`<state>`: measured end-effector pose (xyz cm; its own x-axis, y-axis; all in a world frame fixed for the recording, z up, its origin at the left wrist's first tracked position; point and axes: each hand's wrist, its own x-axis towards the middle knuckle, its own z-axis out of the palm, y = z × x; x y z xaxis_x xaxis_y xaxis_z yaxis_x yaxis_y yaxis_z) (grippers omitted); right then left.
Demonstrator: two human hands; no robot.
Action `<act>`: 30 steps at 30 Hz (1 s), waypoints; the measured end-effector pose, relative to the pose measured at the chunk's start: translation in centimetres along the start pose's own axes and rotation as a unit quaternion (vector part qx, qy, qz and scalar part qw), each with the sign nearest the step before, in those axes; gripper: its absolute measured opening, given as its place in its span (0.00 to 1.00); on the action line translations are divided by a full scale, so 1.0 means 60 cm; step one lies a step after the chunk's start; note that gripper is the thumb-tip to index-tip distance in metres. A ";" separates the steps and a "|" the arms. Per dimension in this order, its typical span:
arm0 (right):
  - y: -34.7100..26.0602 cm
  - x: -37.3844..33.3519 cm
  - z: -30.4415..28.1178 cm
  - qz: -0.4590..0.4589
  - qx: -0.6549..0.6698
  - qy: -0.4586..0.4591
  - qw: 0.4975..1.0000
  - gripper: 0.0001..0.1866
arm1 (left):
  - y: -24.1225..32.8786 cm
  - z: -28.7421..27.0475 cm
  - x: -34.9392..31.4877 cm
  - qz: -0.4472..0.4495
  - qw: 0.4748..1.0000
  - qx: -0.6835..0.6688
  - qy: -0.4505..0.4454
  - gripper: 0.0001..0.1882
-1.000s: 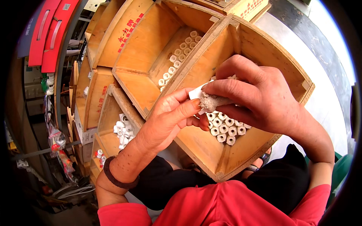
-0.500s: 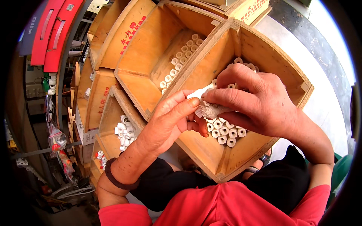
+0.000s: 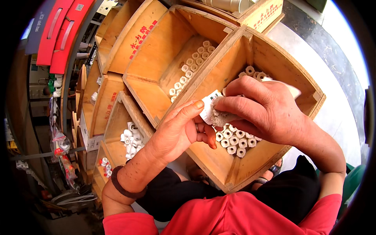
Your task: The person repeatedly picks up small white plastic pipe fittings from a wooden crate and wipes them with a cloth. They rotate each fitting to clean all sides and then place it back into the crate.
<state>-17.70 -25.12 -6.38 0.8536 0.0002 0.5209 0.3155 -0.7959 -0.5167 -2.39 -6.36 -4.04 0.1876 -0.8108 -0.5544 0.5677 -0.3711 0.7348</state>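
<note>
Over the nearer wooden box (image 3: 244,176), my left hand (image 3: 182,127) is curled around the edge of a white plastic piece (image 3: 206,112) with a barcode label. Its thumb lies along the near edge of the piece; the other fingers are bent underneath, partly hidden. My right hand (image 3: 262,107) pinches a greyish, fuzzy cloth (image 3: 224,116) and presses it against the piece. A pale flap, perhaps the same cloth, sticks out behind the right hand. Below the hands, white hexagonal fittings (image 3: 234,140) stand in rows in the box.
Another wooden box (image 3: 145,86) with rows of similar fittings adjoins at the left. A further bin holds white pipe fittings (image 3: 132,139) and several red-and-white ones (image 3: 105,164). Stacked wooden bins (image 3: 129,47) and red boxes (image 3: 62,43) line the left side.
The white piece has turned, so its barcode label shows. My left thumb has shifted toward its edge. A pale flap has come into view behind my right hand.
</note>
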 end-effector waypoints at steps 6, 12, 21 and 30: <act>0.032 -0.006 -0.014 0.034 -0.025 0.045 0.998 0.21 | -0.007 -0.022 -0.003 -0.015 0.995 -0.088 -0.038 0.27; 0.013 0.003 -0.016 0.014 0.008 0.070 0.997 0.21 | -0.004 -0.017 -0.005 -0.028 0.992 -0.122 -0.022 0.27; 0.020 0.003 -0.011 0.019 -0.024 0.076 0.997 0.22 | -0.008 -0.029 -0.009 -0.022 0.984 -0.162 -0.063 0.28; -0.010 0.014 -0.011 -0.016 0.023 0.045 0.999 0.23 | -0.001 -0.010 -0.012 -0.034 0.987 -0.159 -0.003 0.27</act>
<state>-17.43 -25.04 -5.18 0.8029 -0.0318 0.5953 0.3619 -0.7675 -0.5291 -2.05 -5.48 -3.93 0.1356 -0.7916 -0.5958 0.8017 -0.2657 0.5354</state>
